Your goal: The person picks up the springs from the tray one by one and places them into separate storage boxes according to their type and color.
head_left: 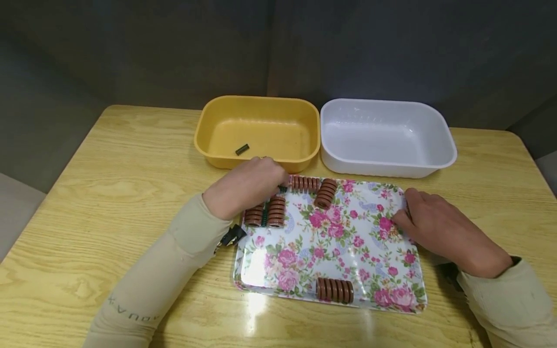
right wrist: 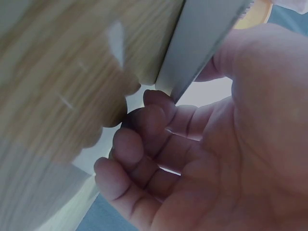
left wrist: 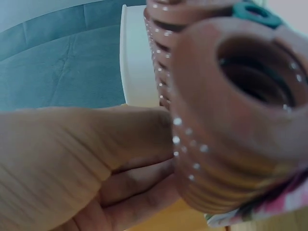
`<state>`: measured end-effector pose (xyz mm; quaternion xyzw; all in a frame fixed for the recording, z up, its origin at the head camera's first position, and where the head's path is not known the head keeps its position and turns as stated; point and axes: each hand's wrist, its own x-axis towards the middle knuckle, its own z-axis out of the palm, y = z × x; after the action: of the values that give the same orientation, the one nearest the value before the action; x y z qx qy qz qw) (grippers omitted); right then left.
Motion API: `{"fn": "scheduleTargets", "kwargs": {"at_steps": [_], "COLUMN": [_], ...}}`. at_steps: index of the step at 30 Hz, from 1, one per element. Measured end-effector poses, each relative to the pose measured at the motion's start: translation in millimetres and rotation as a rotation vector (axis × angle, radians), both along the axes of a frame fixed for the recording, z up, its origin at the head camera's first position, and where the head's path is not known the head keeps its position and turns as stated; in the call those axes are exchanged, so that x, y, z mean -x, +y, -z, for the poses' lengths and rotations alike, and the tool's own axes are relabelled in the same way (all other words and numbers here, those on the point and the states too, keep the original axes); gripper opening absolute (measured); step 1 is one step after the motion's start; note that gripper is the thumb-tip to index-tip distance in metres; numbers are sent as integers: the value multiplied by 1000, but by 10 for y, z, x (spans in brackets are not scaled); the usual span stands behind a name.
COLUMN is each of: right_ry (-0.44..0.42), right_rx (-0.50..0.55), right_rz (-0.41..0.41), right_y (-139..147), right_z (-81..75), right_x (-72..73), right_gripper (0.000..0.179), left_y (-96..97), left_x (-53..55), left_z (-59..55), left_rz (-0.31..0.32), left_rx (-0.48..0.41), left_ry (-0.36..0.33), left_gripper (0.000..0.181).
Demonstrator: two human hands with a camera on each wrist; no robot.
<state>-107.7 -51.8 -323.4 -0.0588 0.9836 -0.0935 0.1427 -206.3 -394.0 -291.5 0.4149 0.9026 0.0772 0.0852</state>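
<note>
Green spring shows at the right, beneath nearer left hand; cannot tell if pinched; right hand grips floral tray.

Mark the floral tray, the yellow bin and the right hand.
Floral tray (head_left: 348, 246), head view, bare middle.
Yellow bin (head_left: 276, 137), head view, bare inside floor.
Right hand (head_left: 448, 228), head view, back of the hand.

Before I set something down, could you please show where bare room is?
The table is bare left of the yellow bin and left sleeve; so is the inside of the white bin. The floral tray has room between the right hand and the near-edge coil. Its far left corner is crowded: brown coils, green springs, the left hand.
</note>
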Motion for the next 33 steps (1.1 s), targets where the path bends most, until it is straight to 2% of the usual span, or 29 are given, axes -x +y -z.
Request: {"fn": "scheduleTargets", "kwargs": {"at_steps": [12,19,25,33], "right_ry": [4,8,13,11], "right_rx": [-1,1,5,6], "right_rz": [5,1,-5,0], "right_y": [-8,-9,-8,-9], "right_z": [7,9,14,11], "right_x": [-11,-7,-9,-6], "right_gripper": [25,24,24,25], "left_y": [-28,-53,-50,-61], "left_x": [-50,-68,-66,-73], "left_z": [-112,-185,-204,-244], "left_rz": [-26,-7,0,-26], "left_rx": [-8,-30,-30,-60], "left_ry": [-21,47,70,123], "left_gripper": [37,22,23,26]}}
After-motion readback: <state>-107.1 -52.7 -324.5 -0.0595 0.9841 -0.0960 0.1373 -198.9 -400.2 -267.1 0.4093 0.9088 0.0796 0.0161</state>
